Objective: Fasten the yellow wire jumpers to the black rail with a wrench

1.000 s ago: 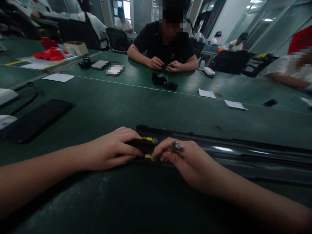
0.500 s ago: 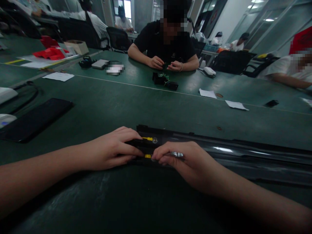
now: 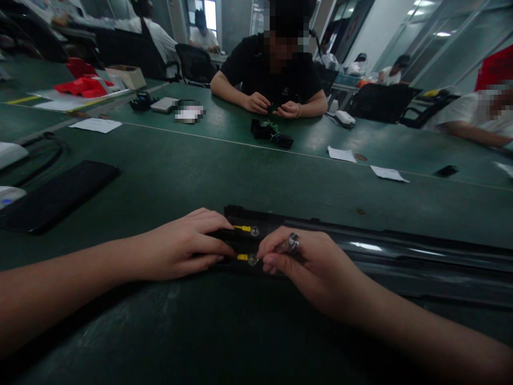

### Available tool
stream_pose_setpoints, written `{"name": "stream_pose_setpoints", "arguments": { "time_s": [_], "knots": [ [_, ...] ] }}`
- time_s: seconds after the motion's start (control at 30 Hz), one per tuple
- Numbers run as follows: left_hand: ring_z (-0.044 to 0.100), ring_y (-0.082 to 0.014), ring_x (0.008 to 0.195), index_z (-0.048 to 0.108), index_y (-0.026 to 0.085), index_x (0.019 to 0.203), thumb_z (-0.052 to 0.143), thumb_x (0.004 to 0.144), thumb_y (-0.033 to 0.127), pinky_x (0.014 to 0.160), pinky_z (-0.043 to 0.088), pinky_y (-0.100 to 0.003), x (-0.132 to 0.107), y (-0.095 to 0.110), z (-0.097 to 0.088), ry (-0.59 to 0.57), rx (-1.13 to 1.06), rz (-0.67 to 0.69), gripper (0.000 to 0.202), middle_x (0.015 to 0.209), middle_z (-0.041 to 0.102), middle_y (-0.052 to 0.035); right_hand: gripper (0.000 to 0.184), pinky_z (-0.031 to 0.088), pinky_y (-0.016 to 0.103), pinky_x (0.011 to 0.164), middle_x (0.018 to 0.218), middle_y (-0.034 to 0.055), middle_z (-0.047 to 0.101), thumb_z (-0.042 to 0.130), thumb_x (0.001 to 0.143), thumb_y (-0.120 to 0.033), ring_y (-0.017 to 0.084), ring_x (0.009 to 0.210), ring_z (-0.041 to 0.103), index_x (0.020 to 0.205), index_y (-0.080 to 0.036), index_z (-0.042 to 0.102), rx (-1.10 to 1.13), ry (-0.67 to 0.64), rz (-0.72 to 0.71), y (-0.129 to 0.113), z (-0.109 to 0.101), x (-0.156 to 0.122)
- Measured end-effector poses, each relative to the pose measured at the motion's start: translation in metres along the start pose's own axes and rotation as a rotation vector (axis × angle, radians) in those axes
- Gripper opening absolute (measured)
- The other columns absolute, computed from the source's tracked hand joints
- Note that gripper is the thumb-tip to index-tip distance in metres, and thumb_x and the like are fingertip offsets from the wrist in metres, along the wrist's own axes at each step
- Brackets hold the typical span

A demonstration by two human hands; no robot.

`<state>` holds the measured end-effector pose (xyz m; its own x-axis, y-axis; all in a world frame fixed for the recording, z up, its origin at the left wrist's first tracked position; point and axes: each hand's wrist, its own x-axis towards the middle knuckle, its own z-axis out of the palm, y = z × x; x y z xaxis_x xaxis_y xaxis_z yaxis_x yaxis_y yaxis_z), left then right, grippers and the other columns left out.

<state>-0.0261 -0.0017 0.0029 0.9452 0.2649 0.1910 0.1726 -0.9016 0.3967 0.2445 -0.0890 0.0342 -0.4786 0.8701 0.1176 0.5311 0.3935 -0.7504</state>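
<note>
A long black rail [image 3: 393, 251] lies across the green table [image 3: 240, 182] in front of me. At its left end sit two yellow terminals with small round metal tips [image 3: 247, 230]. My left hand [image 3: 182, 245] presses down on the rail's left end, fingers curled over it. My right hand [image 3: 308, 264] is closed in a pinch on a small silvery metal piece [image 3: 292, 244] just right of the nearer yellow terminal [image 3: 245, 258].
A black flat slab [image 3: 56, 195] lies at the left by white devices and a cable. Across the table a person in black handles small black parts [image 3: 272, 133]. Paper slips [image 3: 388, 172] lie at the right. Red items [image 3: 82, 85] and more people sit further back.
My right hand has shifted slightly right and turned, uncovering the round tip of the nearer yellow terminal. The silvery piece now stands more upright. My left hand has stayed put.
</note>
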Motion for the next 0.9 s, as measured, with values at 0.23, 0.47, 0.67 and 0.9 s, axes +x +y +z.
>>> {"name": "stream_pose_setpoints", "arguments": {
  "time_s": [0.23,0.47,0.67,0.9],
  "knots": [
    [0.056,-0.0280,0.120,0.071,0.025,0.118,0.058,0.098,0.018,0.106,0.045,-0.045,-0.0018,-0.0020,0.0012,-0.023,0.006,-0.004,0.024,0.129,0.061,-0.0100,0.019,0.051,0.028,0.078,0.095,0.0007,0.073,0.050,0.101,-0.012,0.014,0.083,0.067,0.104,-0.020,0.067,-0.038,-0.073,-0.028,-0.0038,-0.0036,-0.0002],
    [0.057,-0.0280,0.120,0.072,0.025,0.117,0.060,0.097,0.018,0.106,0.046,-0.044,-0.0018,-0.0019,0.0013,-0.010,0.001,0.001,0.024,0.128,0.062,-0.0096,0.019,0.051,0.027,0.078,0.096,0.0016,0.072,0.049,0.103,-0.013,0.013,0.083,0.067,0.105,-0.019,0.067,-0.045,-0.084,-0.041,-0.0050,-0.0034,-0.0016],
    [0.058,-0.0271,0.117,0.071,0.026,0.117,0.060,0.097,0.016,0.104,0.048,-0.043,-0.0003,-0.0018,0.0012,0.004,0.007,0.004,0.026,0.127,0.063,-0.0090,0.010,0.051,0.027,0.077,0.091,0.0008,0.072,0.057,0.101,-0.017,0.014,0.081,0.066,0.096,-0.019,0.066,-0.010,-0.065,-0.037,-0.0024,-0.0022,0.0014],
    [0.056,-0.0274,0.121,0.071,0.025,0.118,0.058,0.098,0.016,0.107,0.044,-0.044,-0.0017,-0.0019,0.0013,-0.007,0.008,0.009,0.026,0.129,0.062,-0.0091,0.032,0.050,0.029,0.092,0.112,0.0028,0.074,0.046,0.100,-0.004,0.015,0.102,0.067,0.115,-0.021,0.068,-0.044,-0.136,-0.029,-0.0031,-0.0044,0.0003]
  ]
}}
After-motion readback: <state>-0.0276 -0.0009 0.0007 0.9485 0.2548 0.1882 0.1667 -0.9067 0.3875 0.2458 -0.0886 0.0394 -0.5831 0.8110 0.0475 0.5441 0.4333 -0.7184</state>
